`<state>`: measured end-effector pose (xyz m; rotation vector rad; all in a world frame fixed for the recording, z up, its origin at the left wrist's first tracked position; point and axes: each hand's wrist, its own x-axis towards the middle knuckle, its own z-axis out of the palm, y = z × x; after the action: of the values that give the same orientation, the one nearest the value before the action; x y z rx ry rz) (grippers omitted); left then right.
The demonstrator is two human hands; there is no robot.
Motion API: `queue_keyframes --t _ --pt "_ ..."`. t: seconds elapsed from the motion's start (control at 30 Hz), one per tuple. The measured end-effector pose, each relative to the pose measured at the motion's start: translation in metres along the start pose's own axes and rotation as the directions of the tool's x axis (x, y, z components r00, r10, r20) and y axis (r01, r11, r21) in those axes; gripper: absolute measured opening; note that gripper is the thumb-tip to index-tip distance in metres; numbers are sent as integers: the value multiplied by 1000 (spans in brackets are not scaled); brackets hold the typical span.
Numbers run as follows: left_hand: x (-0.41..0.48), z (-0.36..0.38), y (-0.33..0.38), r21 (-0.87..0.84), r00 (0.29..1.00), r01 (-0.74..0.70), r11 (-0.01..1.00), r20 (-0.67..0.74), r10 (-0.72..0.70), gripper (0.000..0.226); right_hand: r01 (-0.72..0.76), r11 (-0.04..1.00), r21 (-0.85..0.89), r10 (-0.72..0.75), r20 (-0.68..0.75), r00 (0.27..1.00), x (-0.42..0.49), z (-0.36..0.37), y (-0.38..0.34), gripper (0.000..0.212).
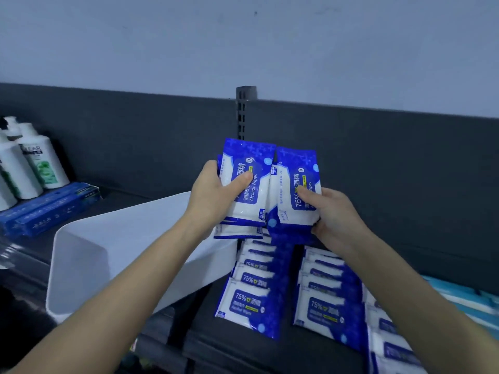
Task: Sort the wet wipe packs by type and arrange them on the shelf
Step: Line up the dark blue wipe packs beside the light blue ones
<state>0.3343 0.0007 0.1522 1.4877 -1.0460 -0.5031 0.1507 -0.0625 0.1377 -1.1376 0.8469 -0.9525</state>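
Observation:
My left hand (pixel 213 195) grips a small stack of blue-and-white alcohol wipe packs (pixel 243 211), thumb across the top pack's label. My right hand (pixel 332 214) holds another pack or two of the same kind (pixel 295 209), thumb on the front. Both bundles are upright, side by side, above the dark shelf (pixel 270 354). Below them stand two overlapping rows of identical packs, a left row (pixel 249 300) and a middle row (pixel 325 309). A third row (pixel 388 333) runs under my right forearm, partly hidden.
A white plastic bin (pixel 89 268) sits on the shelf to the left, under my left forearm. White shampoo bottles (pixel 40 160) and flat blue boxes (pixel 51 209) stand further left. A slotted upright post (pixel 241 114) divides the back panel. Light-blue packs (pixel 464 298) lie at right.

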Motion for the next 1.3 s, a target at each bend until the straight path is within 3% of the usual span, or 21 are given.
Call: queue_keyframes --t 0.33,0.5,0.67,0.8,0.93,1.13,1.2,1.3 --pt "-50 124 -34 17 971 128 992 199 -129 29 -143 989 38 148 -212 966 -42 -117 44 23" --pt "-74 181 -55 17 949 216 976 231 -214 26 -199 979 35 200 -306 931 -60 -170 66 17" --pt "-87 234 -68 56 925 218 974 308 -225 31 -176 983 -41 143 -426 894 -75 -210 82 14" --pt "-89 262 -77 106 891 154 982 415 -185 15 -188 978 -87 122 -493 862 -78 -230 91 10" --pt "-76 272 -83 154 846 150 977 491 -207 31 -195 956 -220 36 -570 821 -71 -235 105 6" --pt "-60 264 -94 118 829 196 973 510 -229 31 -235 749 -620 -250 -593 766 -64 -230 107 10" --pt "-59 256 -90 42 855 212 976 475 -207 31 -199 768 -609 -306 -622 721 -63 -226 100 10" --pt "-62 248 -81 -106 893 250 962 411 -186 29 -67 931 -358 -201 -658 726 -62 -205 87 7"
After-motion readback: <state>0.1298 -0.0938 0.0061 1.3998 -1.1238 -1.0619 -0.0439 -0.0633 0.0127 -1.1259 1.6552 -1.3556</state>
